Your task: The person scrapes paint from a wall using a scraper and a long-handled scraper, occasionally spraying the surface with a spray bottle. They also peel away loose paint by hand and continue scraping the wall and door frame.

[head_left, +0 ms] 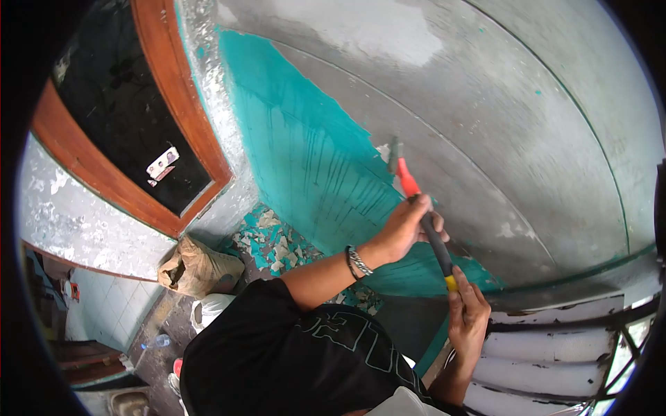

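Paint stripping, apparently: just right of the frame's centre, the left hand and right hand close around the scraper, its blade at the teal paint's ragged edge, the next push presumably needing a low, firm angle.

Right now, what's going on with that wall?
Somebody is holding a scraper: the left hand grips near its red part and the right hand is at the yellow end. The blurry blade is at the edge of the green paint. Above that edge the wall is mostly grey; below it there's plenty of green. Green and pale flakes lie on the floor beside a brown sack.
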Available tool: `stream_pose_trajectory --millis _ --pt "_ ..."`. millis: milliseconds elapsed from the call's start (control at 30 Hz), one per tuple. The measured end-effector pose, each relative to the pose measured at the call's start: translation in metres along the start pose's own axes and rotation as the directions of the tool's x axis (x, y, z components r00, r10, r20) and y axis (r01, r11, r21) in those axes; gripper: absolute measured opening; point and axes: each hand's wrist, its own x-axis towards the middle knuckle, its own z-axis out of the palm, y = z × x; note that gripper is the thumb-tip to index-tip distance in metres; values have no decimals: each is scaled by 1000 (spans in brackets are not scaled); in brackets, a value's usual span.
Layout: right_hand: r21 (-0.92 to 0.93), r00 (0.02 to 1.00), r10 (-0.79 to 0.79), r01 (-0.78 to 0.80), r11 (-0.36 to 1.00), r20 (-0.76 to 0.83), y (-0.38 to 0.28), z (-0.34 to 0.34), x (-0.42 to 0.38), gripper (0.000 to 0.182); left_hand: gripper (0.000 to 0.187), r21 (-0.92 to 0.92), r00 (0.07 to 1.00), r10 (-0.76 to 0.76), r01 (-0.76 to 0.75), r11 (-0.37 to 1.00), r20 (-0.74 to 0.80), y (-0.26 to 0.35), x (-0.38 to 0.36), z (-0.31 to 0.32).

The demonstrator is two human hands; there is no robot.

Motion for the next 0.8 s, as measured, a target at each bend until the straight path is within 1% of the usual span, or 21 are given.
stream_pose_trajectory --millis 33,67,100,133,167,233,267,333,367,433,467,533,567,600,633,667,700,767,800 --pt "48 999 10 -8 999 -41 5 1 -3 37 34 -2 1000 16 -16 1000 -11 0 3 0" --pt "82 996 35 -29 996 -76 5 8 -4 36 34 53 1000 0 1 999 -9 0 6 -1" --pt "85 997 24 -18 996 -70 6 12 -2 36 35 111 1000 -18 18 994 -5 2 9 -2" --pt "85 997 50 -45 995 -53 8 17 1 36 36 109 999 16 -12 994 -39 1 11 -6" --pt "86 996 81 -77 993 -37 8 21 4 36 36 116 999 22 -17 993 -42 5 12 -11" --pt "79 998 54 -51 996 -43 -1 31 24 37 33 88 992 89 -81 993 -92 19 13 -23" --pt "49 999 14 -12 999 -34 -4 34 33 38 32 85 986 129 -121 989 -105 23 17 -30" --pt "-9 998 -63 63 998 -17 -15 42 51 38 32 77 979 145 -135 988 -144 39 18 -44" --pt "-6 997 -71 71 997 -15 -17 48 63 38 31 79 972 163 -151 985 -171 50 21 -50" --pt "-64 992 -102 107 992 79 -19 66 88 37 32 64 954 209 -200 978 -212 70 26 -69" --pt "56 980 -195 193 980 48 -17 83 102 38 33 105 930 228 -206 973 -287 83 27 -83" --pt "101 961 -269 263 960 58 -17 113 117 40 36 189 874 269 -208 960 -405 107 25 -101" --pt "136 948 -312 301 944 61 -22 123 122 41 36 199 866 296 -233 952 -403 115 24 -105" --pt "155 948 -307 292 944 87 -27 126 119 46 35 232 884 302 -230 945 -356 121 21 -105" --pt "163 943 -322 306 938 84 -29 129 116 46 35 263 902 297 -219 940 -313 127 18 -102" --pt "194 960 -265 244 950 90 -31 131 109 47 34 311 900 338 -249 917 -276 130 18 -96" --pt "222 975 -200 175 959 97 -33 132 102 49 34 328 914 363 -291 899 -183 132 20 -91" --pt "232 980 -183 161 959 77 -40 123 93 49 35 343 946 319 -282 896 -56 132 22 -80" --pt "180 979 -199 188 965 40 -42 113 90 47 35 287 961 274 -256 923 -23 132 23 -75"
